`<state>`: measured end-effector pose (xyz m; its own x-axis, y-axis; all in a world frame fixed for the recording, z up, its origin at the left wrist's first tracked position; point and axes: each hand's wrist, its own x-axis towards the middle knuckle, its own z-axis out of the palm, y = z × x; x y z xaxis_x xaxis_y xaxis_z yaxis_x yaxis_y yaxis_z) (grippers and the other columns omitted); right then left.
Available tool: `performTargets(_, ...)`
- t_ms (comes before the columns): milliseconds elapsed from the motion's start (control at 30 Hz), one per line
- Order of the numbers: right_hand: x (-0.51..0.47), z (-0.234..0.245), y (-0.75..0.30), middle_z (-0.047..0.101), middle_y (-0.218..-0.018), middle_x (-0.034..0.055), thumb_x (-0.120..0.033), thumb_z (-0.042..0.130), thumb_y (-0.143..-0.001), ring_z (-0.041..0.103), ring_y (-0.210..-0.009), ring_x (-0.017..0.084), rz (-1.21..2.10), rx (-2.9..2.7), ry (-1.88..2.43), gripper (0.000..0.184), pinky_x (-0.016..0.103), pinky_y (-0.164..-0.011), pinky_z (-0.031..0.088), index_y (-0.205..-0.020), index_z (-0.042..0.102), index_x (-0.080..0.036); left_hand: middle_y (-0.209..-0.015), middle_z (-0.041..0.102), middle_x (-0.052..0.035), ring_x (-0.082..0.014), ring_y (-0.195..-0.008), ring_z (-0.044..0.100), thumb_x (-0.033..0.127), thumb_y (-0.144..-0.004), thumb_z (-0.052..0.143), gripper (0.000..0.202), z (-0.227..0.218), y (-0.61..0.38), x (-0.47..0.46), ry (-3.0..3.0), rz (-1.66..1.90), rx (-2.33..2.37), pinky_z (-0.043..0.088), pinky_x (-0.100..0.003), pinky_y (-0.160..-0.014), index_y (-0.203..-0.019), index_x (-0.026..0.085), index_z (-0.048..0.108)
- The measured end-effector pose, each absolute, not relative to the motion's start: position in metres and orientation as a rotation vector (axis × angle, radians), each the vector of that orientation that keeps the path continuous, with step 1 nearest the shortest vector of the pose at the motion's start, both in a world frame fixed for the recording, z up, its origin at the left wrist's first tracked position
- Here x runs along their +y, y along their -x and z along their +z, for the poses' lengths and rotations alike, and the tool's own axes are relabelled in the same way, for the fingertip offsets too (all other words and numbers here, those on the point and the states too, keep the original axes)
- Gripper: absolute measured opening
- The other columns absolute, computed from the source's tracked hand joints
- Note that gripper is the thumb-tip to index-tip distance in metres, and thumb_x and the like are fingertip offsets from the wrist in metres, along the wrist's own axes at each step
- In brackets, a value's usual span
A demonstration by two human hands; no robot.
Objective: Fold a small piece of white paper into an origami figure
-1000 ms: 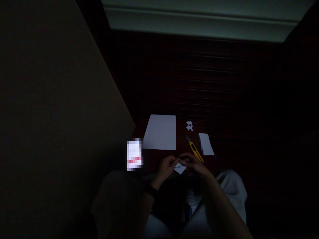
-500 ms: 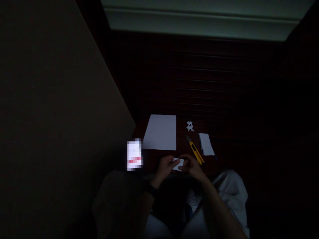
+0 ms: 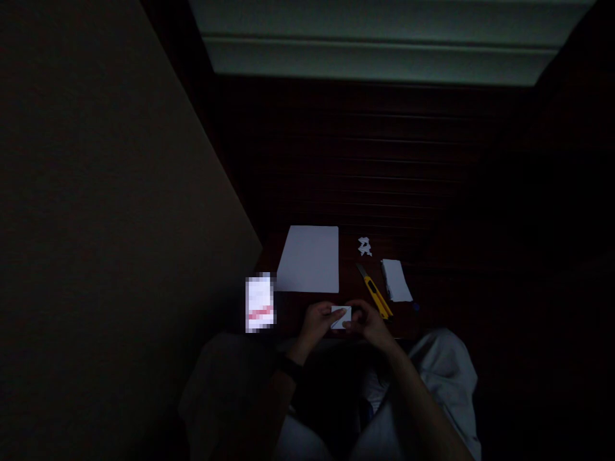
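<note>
A small folded piece of white paper (image 3: 338, 323) is held between my two hands, just above the near edge of the dark table. My left hand (image 3: 318, 322) grips its left side, the thumb lying across the top face. On the right side, the fingers of my right hand (image 3: 369, 323) pinch the paper's edge. A thin diagonal line shows on its face. Just beyond my right hand lies a yellow utility knife (image 3: 376, 298), its blade out and pointing away to the left.
A large white sheet (image 3: 310, 259) lies at the table's back left. Small torn paper scraps (image 3: 365, 246) sit right of it, and a stack of white paper (image 3: 398, 280) lies further right. A bright pixelated rectangle (image 3: 260, 302) is at the left. A wall (image 3: 144, 192) borders the left side.
The paper has turned slightly and now looks squarer, with my right fingers shifted along its right edge. The whole view has tilted up a little.
</note>
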<state>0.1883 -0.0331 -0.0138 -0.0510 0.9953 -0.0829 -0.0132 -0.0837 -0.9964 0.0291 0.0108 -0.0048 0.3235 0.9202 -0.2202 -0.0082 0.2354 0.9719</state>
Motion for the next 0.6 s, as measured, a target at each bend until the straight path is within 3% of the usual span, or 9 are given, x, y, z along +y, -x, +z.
performTargets(100,-0.032,-0.016,-0.188,0.054,-0.060,-0.0056,-0.027,0.071,-0.063,0.053,-0.053,0.010,1.215,-1.145,1.256,0.039,0.019,-0.049,0.040,-0.097,0.054,-0.020,-0.054,0.058,0.0004,-0.0110,-0.047,0.054,0.042,-0.059,0.069,0.033,-0.008,-0.031,0.011,-1.131,0.872,1.083,0.042,-0.019,-0.041,-0.064,0.012,0.056)
performTargets(267,-0.030,-0.020,-0.188,0.057,-0.063,-0.0030,-0.035,0.069,-0.063,0.055,-0.053,0.012,1.238,-1.034,1.261,0.037,0.022,-0.047,0.044,-0.093,0.054,-0.019,-0.067,0.063,-0.0017,-0.0138,-0.057,0.059,0.046,-0.064,0.064,0.034,-0.003,-0.025,0.006,-1.092,0.780,1.016,0.049,-0.023,-0.047,-0.072,0.013,0.059)
performTargets(600,-0.033,-0.013,-0.182,0.061,-0.064,-0.0013,-0.035,0.067,-0.066,0.056,-0.056,0.013,1.238,-1.152,1.234,0.035,0.021,-0.050,0.042,-0.094,0.056,-0.018,-0.058,0.061,-0.0032,-0.0127,-0.051,0.056,0.045,-0.069,0.059,0.034,-0.011,-0.018,-0.005,-1.245,0.847,1.163,0.042,-0.019,-0.042,-0.063,0.012,0.062)
